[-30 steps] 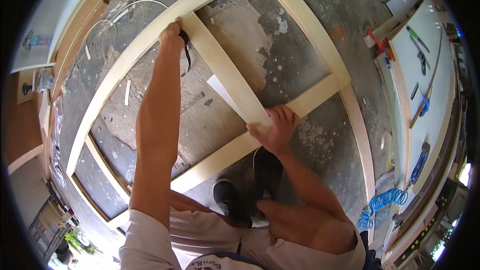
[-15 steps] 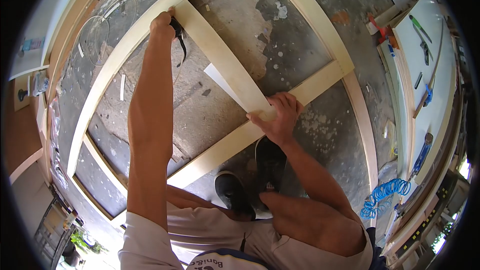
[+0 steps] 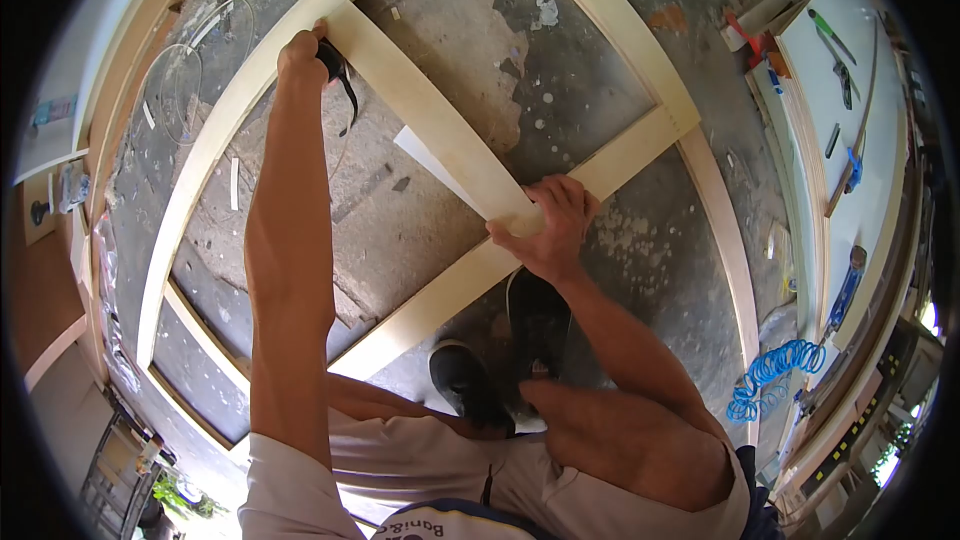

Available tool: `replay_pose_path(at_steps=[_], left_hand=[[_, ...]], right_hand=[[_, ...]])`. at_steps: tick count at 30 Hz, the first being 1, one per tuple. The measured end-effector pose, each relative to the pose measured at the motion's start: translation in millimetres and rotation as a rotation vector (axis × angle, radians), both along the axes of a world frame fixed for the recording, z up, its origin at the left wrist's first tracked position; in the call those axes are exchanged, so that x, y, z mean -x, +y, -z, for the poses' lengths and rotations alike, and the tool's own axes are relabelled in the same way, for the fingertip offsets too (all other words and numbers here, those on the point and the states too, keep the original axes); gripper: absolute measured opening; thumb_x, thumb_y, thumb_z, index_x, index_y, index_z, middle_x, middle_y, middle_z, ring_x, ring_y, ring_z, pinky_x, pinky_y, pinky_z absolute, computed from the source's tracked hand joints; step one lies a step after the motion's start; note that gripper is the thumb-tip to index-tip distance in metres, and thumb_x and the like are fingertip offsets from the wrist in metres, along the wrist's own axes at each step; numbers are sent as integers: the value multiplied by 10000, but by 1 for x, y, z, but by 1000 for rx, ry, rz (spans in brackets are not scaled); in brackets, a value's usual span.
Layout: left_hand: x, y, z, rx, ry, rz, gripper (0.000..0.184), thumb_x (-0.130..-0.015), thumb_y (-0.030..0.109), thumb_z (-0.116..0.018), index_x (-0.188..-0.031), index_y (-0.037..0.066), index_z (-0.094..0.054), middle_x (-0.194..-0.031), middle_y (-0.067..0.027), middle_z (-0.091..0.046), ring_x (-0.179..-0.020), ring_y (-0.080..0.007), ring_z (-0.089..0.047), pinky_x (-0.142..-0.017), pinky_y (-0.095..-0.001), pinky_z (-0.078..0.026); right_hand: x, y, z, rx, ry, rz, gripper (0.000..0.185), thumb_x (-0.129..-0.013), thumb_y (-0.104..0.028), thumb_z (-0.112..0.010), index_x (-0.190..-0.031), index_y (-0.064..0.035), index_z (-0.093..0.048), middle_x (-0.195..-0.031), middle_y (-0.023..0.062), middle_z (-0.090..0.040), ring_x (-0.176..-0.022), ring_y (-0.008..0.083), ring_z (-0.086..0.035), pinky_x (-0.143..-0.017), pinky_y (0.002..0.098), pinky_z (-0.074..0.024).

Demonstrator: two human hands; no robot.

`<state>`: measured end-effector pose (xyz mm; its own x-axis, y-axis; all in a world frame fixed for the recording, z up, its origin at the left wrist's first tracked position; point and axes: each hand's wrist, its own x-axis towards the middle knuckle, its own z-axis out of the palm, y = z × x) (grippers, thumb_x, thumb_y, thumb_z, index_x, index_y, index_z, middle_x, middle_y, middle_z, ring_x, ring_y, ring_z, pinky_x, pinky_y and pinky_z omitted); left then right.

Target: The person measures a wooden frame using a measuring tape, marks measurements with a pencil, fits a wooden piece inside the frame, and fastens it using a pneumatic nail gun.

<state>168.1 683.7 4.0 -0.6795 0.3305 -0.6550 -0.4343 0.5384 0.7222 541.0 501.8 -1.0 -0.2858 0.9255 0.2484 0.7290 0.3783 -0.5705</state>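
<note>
A large frame of pale wooden bars lies on the floor before me. Across one of its bays runs a flat wooden crosspiece. My left hand is at the crosspiece's far end, by the curved outer bar, closed around a small black tool with a dangling strap. Much of that tool is hidden by the hand. At the near end, my right hand grips the crosspiece where it meets the long bar, thumb on one side and fingers on the other. A white strip shows beside the crosspiece.
My black shoes stand close behind the long bar. On the right, a white board carries a green-handled tool and other hand tools. A coiled blue hose hangs near it. Thin loose strips lie on the stained concrete floor.
The whole view has shifted slightly, so the frame and the far hand sit a little further left. Both hands keep the same holds.
</note>
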Motion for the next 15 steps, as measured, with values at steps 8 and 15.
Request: replay_pose_path(at_steps=[8, 15], left_hand=[[6, 2, 13, -72, 2, -40, 343, -876, 157, -776, -1169, 24, -657, -1058, -85, -676, -835, -208, -680, -671, -384, -578], [7, 1, 13, -107, -66, -81, 342, -870, 163, -782, -1161, 31, -661, -1055, -88, -676, -819, -210, -683, -667, -383, -582]], right_hand=[[1, 0, 1, -29, -22, -10, 496, -581, -407, -831, -927, -87, -675, -985, 34, -638, -1094, 240, -546, -990, 440, -304], [1, 0, 1, -52, -36, -16, 500, -574, -399, -834, -929, -84, -676, -985, 41, -637, -1095, 243, -546, -992, 442, -307]])
